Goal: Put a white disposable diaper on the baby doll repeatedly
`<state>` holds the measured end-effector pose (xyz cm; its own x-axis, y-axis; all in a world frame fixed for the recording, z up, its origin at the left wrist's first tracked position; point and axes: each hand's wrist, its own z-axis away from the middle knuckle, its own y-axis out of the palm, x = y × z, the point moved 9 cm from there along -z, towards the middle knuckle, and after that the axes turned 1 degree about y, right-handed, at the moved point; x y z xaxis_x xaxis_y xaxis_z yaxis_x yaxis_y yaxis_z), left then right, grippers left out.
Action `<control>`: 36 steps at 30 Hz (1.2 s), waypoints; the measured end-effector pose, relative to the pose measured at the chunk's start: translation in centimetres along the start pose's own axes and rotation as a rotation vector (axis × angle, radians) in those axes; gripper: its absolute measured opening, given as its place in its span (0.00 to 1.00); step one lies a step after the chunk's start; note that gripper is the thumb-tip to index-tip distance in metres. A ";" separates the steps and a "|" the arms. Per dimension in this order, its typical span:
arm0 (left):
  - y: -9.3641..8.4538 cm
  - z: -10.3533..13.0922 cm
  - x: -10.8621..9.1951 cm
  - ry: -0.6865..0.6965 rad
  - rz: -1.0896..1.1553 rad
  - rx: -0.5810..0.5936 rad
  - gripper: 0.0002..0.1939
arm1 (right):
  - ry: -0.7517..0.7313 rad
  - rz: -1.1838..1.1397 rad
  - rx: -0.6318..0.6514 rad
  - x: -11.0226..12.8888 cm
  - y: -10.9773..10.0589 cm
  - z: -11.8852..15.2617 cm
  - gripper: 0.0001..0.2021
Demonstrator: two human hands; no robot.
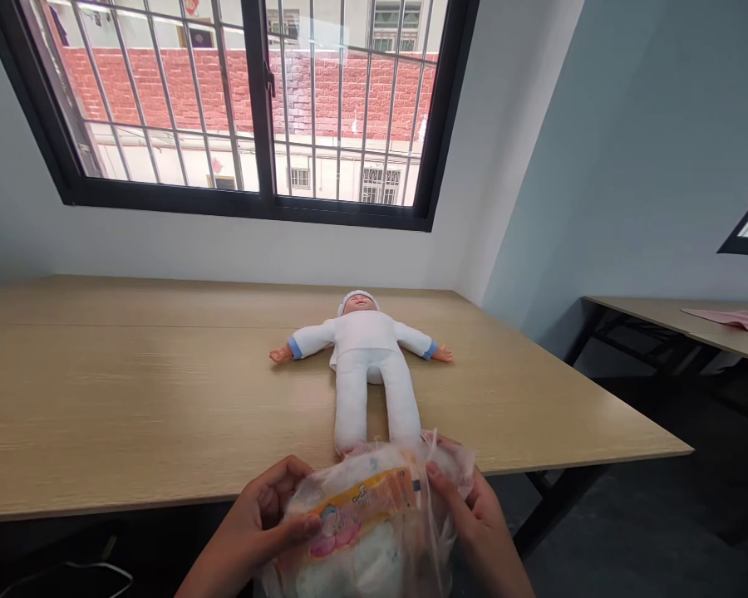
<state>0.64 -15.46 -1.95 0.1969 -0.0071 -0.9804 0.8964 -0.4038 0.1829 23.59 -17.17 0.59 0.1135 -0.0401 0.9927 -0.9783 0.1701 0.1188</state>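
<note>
One plastic bag [365,548] is held by two hands [255,523]; one doll [366,336] lies on the nearer of two tables [162,399].

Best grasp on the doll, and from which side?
Probably the torso, from both sides, just below the arms. The doll lies face up with arms spread wide, leaving both flanks exposed; the plastic bag overlaps the foot end in this view.
</note>
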 end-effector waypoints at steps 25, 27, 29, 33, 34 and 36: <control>0.0 -0.1 0.6 -0.085 -0.096 0.008 0.22 | -0.397 0.721 -0.097 2.3 -1.5 0.2 0.25; 0.0 -0.2 0.6 -0.093 -0.100 0.010 0.22 | -0.407 0.778 -0.044 1.8 -0.5 0.2 0.28; 0.1 -0.2 0.7 -0.098 -0.104 0.014 0.23 | -0.404 0.784 -0.022 1.3 -0.2 0.0 0.27; 0.3 -0.1 0.7 -0.098 -0.103 0.013 0.23 | -0.367 0.692 -0.028 1.0 -0.7 -0.4 0.21; 0.2 0.0 0.6 -0.098 -0.103 0.008 0.23 | -0.353 0.665 -0.032 1.1 -0.9 -0.5 0.21; 0.2 0.0 0.6 -0.096 -0.109 0.004 0.23 | -0.323 0.607 -0.039 1.3 -1.3 -0.5 0.21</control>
<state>0.90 -15.56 -2.46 0.0590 -0.0503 -0.9970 0.9089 -0.4102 0.0745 25.13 -16.93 1.70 -0.5159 -0.2168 0.8288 -0.8447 0.2901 -0.4499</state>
